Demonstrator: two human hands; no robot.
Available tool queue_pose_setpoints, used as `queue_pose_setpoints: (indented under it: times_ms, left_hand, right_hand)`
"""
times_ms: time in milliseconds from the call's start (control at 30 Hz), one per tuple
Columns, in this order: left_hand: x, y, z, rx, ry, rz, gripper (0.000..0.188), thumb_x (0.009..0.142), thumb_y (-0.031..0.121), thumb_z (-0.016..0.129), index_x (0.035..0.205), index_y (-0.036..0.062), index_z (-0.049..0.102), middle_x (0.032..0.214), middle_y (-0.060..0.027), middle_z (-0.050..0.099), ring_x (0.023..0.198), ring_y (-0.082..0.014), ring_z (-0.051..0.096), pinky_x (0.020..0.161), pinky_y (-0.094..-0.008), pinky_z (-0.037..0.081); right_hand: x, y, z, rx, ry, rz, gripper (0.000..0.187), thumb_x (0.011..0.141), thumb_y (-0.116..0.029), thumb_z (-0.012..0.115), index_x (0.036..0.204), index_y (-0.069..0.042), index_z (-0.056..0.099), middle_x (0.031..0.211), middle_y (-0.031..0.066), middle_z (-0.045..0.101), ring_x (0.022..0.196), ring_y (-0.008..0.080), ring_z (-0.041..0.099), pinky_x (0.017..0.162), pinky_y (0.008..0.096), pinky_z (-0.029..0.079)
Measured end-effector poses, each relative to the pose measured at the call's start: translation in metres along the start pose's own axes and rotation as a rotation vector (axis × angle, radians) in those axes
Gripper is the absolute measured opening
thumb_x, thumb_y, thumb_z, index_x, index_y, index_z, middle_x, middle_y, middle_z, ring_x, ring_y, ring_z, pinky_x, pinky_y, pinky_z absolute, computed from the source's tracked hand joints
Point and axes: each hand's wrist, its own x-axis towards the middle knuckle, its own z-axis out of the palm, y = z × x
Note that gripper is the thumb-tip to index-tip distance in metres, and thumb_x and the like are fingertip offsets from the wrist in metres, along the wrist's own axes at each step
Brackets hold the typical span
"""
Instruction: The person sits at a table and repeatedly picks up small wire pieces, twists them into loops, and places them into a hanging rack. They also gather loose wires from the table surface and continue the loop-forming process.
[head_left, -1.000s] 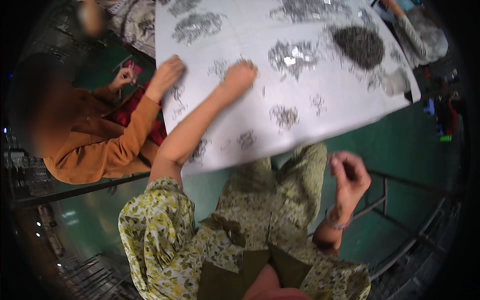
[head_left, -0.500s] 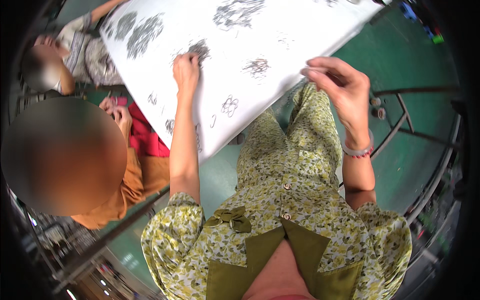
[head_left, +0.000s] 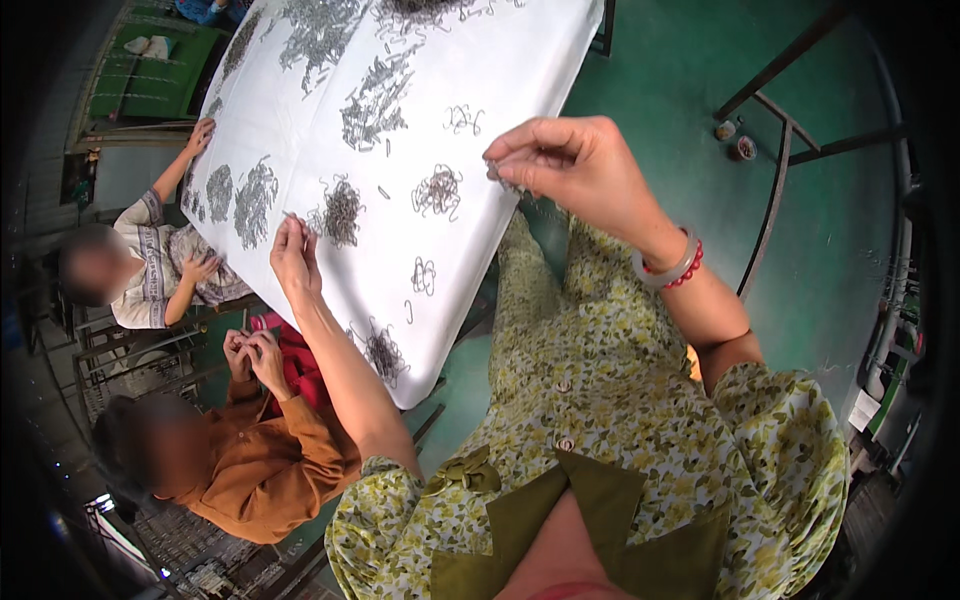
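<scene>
My left hand (head_left: 295,258) is closed in a pinch over the white table, just left of a pile of dark curved wire pieces (head_left: 342,212). A tiny pale tip shows at its fingertips; I cannot make out what it is. Over the table's right edge, my right hand (head_left: 575,165) pinches a few small dark metal pieces (head_left: 507,182), partly hidden by its fingers. A smaller pile of wire pieces (head_left: 438,190) lies between the hands. Nearer me are a little cluster of wire loops (head_left: 424,275) and a single hook-shaped piece (head_left: 408,311).
More piles of grey pieces (head_left: 374,105) spread across the white table (head_left: 470,330). At the left, a person in brown (head_left: 270,460) works with both hands close together; another person (head_left: 145,270) rests a hand on the table's far edge. Metal frame bars (head_left: 775,200) stand at the right.
The view has shifted. My left hand has left the dark pile and is now to its left. My right hand has moved left to the table's edge, its pinch now showing small pieces.
</scene>
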Motion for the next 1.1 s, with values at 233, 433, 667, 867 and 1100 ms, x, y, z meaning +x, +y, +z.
queue_pose_setpoints:
  times_ms: [233, 433, 667, 867, 1100]
  left_hand:
    - [-0.105, 0.025, 0.152, -0.747, -0.398, -0.237, 0.012, 0.091, 0.011, 0.061, 0.099, 0.0043, 0.057, 0.093, -0.0053, 0.055, 0.086, -0.0148, 0.050, 0.074, -0.0281, 0.046]
    - [-0.154, 0.048, 0.209, -0.298, -0.386, 0.011, 0.008, 0.088, 0.001, 0.063, 0.095, -0.0008, 0.063, 0.095, -0.0068, 0.061, 0.090, -0.0146, 0.058, 0.083, -0.0290, 0.049]
    - [-0.154, 0.056, 0.221, 0.047, -0.273, 0.289, 0.009, 0.083, -0.002, 0.068, 0.091, -0.0015, 0.066, 0.105, -0.0077, 0.058, 0.095, -0.0131, 0.056, 0.085, -0.0265, 0.047]
    - [-0.157, 0.048, 0.219, 0.050, -0.237, 0.324, 0.009, 0.084, 0.000, 0.067, 0.092, -0.0008, 0.065, 0.105, -0.0079, 0.058, 0.095, -0.0137, 0.056, 0.085, -0.0270, 0.047]
    - [-0.160, 0.056, 0.221, -0.079, -0.244, 0.383, 0.010, 0.088, -0.005, 0.059, 0.098, -0.0005, 0.059, 0.099, -0.0083, 0.066, 0.091, -0.0138, 0.061, 0.082, -0.0269, 0.049]
  right_hand:
    - [0.006, 0.006, 0.002, 0.076, 0.021, 0.065, 0.018, 0.083, -0.003, 0.067, 0.101, 0.002, 0.069, 0.083, 0.0066, 0.071, 0.073, 0.0062, 0.064, 0.064, 0.0185, 0.051]
    - [0.013, 0.008, 0.023, 0.116, 0.033, 0.093, 0.016, 0.084, -0.001, 0.066, 0.100, 0.002, 0.070, 0.080, 0.0049, 0.069, 0.065, 0.0040, 0.058, 0.057, 0.0181, 0.049]
    - [0.013, 0.008, 0.023, 0.138, 0.119, 0.030, 0.016, 0.084, -0.005, 0.065, 0.098, 0.001, 0.071, 0.083, 0.0043, 0.070, 0.067, 0.0047, 0.060, 0.059, 0.0198, 0.050]
    - [0.009, 0.011, 0.033, -0.078, 0.136, -0.087, 0.015, 0.082, -0.001, 0.066, 0.095, 0.000, 0.071, 0.083, 0.0076, 0.070, 0.065, 0.0067, 0.061, 0.058, 0.0215, 0.049]
    - [0.012, -0.014, 0.031, -0.103, 0.030, -0.011, 0.016, 0.082, 0.001, 0.066, 0.098, 0.000, 0.071, 0.082, 0.0075, 0.069, 0.069, 0.0077, 0.061, 0.058, 0.0192, 0.046]
